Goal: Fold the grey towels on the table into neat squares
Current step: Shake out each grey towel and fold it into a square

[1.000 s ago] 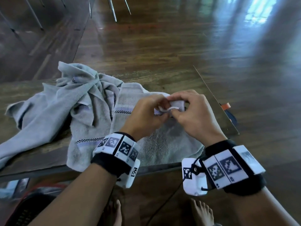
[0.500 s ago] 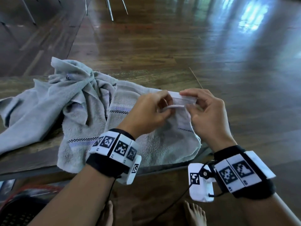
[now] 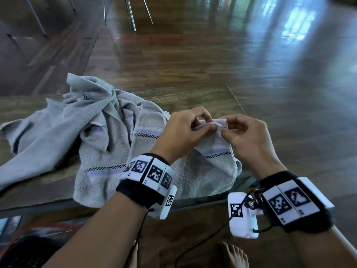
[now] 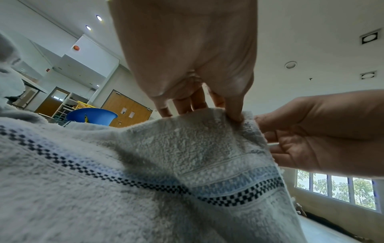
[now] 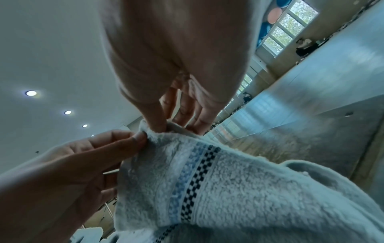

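Note:
A grey towel [image 3: 195, 171] with a blue and black checked band lies on the table's near right part, its far edge lifted. My left hand [image 3: 185, 130] pinches that raised hem between thumb and fingers; the same hand [image 4: 187, 65] shows from below with the towel [image 4: 145, 180] under it. My right hand [image 3: 245, 136] pinches the same hem just to the right, the two hands almost touching. In the right wrist view the right hand [image 5: 166, 74] nips the towel's corner [image 5: 158, 136]. A second grey towel [image 3: 63, 128] lies crumpled at the left.
The wooden table [image 3: 38, 188] ends close in front of me, its right corner near the lifted towel. Beyond it lies shiny wooden floor [image 3: 251, 64] with chair legs [image 3: 133, 14] far back. My bare feet [image 3: 235, 256] and a dark basket [image 3: 23, 254] are below the table edge.
Both hands have worked along the towel's hem and now hold it bunched closer together and slightly higher; the checked band on the right part has come into view.

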Tool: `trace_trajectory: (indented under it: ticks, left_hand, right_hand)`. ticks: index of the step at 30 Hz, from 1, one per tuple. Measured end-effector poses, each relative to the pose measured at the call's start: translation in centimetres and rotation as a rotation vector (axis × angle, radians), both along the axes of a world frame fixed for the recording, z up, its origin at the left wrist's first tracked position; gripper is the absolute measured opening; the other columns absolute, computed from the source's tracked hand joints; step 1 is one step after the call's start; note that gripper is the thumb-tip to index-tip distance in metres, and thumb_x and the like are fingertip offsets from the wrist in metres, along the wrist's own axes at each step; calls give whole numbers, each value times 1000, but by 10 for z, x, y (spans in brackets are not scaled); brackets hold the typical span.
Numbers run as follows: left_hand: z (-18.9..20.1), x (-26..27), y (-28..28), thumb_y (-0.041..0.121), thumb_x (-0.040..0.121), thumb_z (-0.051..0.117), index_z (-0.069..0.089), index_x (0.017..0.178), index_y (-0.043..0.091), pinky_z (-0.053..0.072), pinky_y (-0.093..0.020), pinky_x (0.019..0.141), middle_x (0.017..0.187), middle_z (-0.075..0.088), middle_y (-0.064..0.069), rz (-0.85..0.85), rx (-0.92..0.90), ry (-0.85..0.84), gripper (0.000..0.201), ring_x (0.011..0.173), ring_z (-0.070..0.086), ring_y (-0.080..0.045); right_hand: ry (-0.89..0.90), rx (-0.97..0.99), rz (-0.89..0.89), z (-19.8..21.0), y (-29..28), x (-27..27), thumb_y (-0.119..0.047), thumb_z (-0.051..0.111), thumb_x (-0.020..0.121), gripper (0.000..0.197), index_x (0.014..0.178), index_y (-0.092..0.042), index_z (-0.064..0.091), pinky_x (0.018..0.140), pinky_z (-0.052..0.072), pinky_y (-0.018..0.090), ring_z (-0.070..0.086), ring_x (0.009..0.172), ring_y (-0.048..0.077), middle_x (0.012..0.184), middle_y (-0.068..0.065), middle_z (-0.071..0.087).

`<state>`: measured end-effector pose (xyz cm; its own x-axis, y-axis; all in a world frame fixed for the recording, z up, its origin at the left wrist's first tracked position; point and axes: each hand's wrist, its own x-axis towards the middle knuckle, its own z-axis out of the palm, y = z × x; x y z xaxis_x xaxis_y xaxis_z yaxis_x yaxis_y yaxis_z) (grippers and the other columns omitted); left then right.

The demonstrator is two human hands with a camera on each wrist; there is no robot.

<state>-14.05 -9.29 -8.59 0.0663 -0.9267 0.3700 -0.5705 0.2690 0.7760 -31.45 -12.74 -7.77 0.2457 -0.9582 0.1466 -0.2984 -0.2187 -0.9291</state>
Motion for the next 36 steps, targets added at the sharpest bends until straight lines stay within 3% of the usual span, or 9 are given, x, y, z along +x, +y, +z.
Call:
trace_trajectory:
  ticks: [4, 10, 15, 18, 22, 28, 31, 34, 36]
  left_hand:
    - [-2, 1, -1, 34, 89, 70, 66, 84, 22, 44, -12, 56, 70, 65, 8, 42, -7, 40, 13, 59, 56, -1]
    - [-3, -2, 0, 30, 90, 69, 65, 88, 24, 42, -17, 51, 65, 64, 0, 27, -12, 45, 8, 53, 50, -4]
    - [-2, -4, -2, 27, 89, 70, 66, 86, 20, 46, -16, 53, 70, 65, 0, 67, -10, 94, 8, 60, 59, -10]
    - [-2, -5, -3, 26, 89, 71, 67, 85, 19, 46, -15, 53, 72, 67, 1, 81, -13, 95, 8, 62, 61, -12]
    - [-3, -7, -4, 26, 88, 71, 68, 84, 19, 47, -17, 52, 70, 67, 3, 89, -19, 97, 8, 61, 61, -11]
    - [-4, -7, -4, 26, 89, 70, 67, 84, 19, 44, -12, 51, 68, 66, 5, 98, -5, 104, 10, 58, 58, -1]
    - [-5, -8, -4, 28, 90, 70, 67, 85, 19, 47, -14, 58, 80, 65, 5, 95, -6, 62, 11, 66, 58, -1]
    - [-4, -8, -4, 27, 90, 70, 68, 89, 13, 52, -12, 75, 108, 58, 2, 78, -26, 24, 14, 92, 57, -1]
    - [-2, -6, -4, 25, 91, 70, 70, 88, 7, 56, -25, 88, 118, 59, 1, 29, 2, -4, 17, 108, 57, -9]
  right_hand:
    - [35, -34, -23, 0, 1, 3, -15, 74, 90, 9, 95, -21, 79, 80, 59, 24, 73, 85, 6, 87, -7, 78]
    - [-9, -6, -10, -2, -1, 6, -7, 67, 94, 27, 93, -32, 78, 74, 56, 15, 72, 85, 0, 88, -13, 78]
    - [-42, -17, -25, -3, -4, 7, -3, 74, 87, 21, 90, -24, 77, 68, 52, 10, 71, 78, -1, 81, -9, 76]
    - [-62, 15, -46, -4, -6, 6, -4, 79, 83, 21, 81, -24, 74, 66, 53, 12, 72, 73, 2, 77, -4, 76]
    - [-42, 19, -55, -6, -6, 4, -8, 81, 82, 21, 78, -27, 74, 64, 52, 12, 72, 71, 1, 76, -9, 77]
    - [-86, 40, -23, -2, -4, 6, -18, 76, 89, 9, 84, -26, 76, 76, 60, 27, 75, 81, 8, 81, -7, 78]
    - [-74, 9, 5, -2, -1, 8, -29, 79, 85, 4, 85, -26, 77, 71, 58, 17, 74, 81, 5, 81, -8, 78]
    - [-32, -17, -14, -3, -4, 7, -26, 80, 84, 5, 82, -28, 76, 72, 57, 15, 73, 81, 3, 81, -9, 77]
    - [-3, -42, -11, -4, -6, 6, -20, 78, 87, 9, 83, -28, 75, 73, 56, 14, 73, 80, 2, 81, -9, 77]
